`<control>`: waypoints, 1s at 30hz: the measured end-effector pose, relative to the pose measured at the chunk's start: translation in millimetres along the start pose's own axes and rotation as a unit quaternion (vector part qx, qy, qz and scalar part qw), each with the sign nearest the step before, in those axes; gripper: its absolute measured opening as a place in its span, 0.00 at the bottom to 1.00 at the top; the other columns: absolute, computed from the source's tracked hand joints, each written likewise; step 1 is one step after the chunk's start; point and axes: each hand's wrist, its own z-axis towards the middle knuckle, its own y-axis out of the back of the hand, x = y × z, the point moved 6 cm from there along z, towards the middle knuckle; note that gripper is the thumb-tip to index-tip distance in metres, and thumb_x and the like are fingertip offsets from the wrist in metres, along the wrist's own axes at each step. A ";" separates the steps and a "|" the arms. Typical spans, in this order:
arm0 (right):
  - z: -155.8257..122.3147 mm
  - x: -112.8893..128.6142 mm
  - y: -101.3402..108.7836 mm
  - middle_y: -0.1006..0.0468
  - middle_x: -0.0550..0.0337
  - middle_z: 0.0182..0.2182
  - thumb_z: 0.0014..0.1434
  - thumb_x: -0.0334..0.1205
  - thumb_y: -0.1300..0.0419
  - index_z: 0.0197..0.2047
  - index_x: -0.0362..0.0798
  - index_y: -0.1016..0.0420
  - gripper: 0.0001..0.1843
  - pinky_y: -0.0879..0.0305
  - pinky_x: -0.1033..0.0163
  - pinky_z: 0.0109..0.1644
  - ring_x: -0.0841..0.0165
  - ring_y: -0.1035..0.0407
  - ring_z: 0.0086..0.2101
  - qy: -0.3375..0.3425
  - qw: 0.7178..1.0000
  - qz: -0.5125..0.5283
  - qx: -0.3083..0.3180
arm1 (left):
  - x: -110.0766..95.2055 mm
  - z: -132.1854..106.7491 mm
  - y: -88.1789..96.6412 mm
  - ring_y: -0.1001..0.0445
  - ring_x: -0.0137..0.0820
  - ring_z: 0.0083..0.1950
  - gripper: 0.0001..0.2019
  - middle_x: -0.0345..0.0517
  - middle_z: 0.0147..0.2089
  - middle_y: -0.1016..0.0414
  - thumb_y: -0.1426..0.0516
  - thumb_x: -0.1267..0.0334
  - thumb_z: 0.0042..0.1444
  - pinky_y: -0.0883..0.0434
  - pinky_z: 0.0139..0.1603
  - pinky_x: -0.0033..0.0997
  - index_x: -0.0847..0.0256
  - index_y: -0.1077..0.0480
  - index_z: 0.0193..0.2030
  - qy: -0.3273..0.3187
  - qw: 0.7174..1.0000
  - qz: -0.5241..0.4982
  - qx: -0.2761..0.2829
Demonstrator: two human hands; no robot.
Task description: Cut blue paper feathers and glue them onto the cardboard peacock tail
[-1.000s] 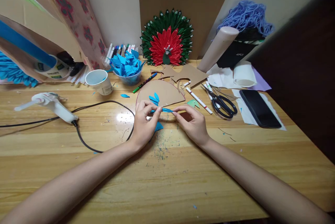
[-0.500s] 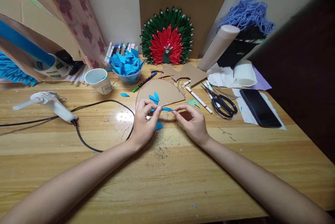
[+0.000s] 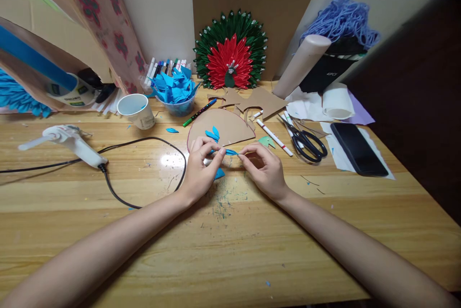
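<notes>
Between my hands is a narrow strip of blue crepe paper (image 3: 231, 152), stretched out level above the table. My left hand (image 3: 202, 166) is closed, pinching its left part between thumb and fingers. The strip's pointed right end is pinched by the fingertips of my right hand (image 3: 265, 169). Just beyond lies a rounded cardboard piece (image 3: 226, 124) with a purple edge, and small blue paper petals (image 3: 213, 133) rest on it. Under my left hand another blue paper piece (image 3: 220, 173) partly shows; the rest is hidden.
To the left lies a white glue gun (image 3: 75, 145) with a black cord. Behind stand a paper cup (image 3: 137, 112), a bowl of blue paper pieces (image 3: 175, 106) and a red-green peacock craft (image 3: 230, 53). Black scissors (image 3: 308, 145) and a phone (image 3: 358, 148) lie right.
Both hands stay almost in place, still pinching the blue strip. Slightly less of it shows between my fingers, and the view has shifted a little.
</notes>
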 end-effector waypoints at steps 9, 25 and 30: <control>0.3 4.5 0.1 0.30 0.60 0.32 0.60 0.33 0.45 0.36 0.49 0.33 0.02 0.34 0.64 0.35 0.70 0.33 0.34 0.026 0.999 -0.040 0.007 | -1.8 -0.6 0.3 0.34 0.30 0.41 0.06 0.43 0.37 0.35 0.44 0.63 0.57 0.34 0.37 0.29 0.59 0.31 0.31 -0.001 1.000 0.006 0.001; -0.6 -4.0 2.9 0.27 0.59 0.33 0.59 0.38 0.42 0.36 0.49 0.28 0.03 0.29 0.63 0.37 0.70 0.30 0.35 -0.048 0.998 0.031 -0.033 | 3.2 -1.6 3.1 0.34 0.33 0.45 0.06 0.44 0.38 0.35 0.45 0.61 0.58 0.35 0.42 0.34 0.58 0.30 0.32 0.017 0.999 0.027 -0.021; -0.4 -3.9 2.1 0.27 0.60 0.33 0.58 0.37 0.41 0.36 0.49 0.27 0.02 0.30 0.64 0.37 0.70 0.30 0.35 -0.044 0.998 0.033 -0.026 | 1.8 -1.4 3.3 0.35 0.33 0.44 0.06 0.43 0.38 0.35 0.45 0.62 0.58 0.35 0.43 0.34 0.58 0.30 0.32 0.008 0.999 0.033 -0.022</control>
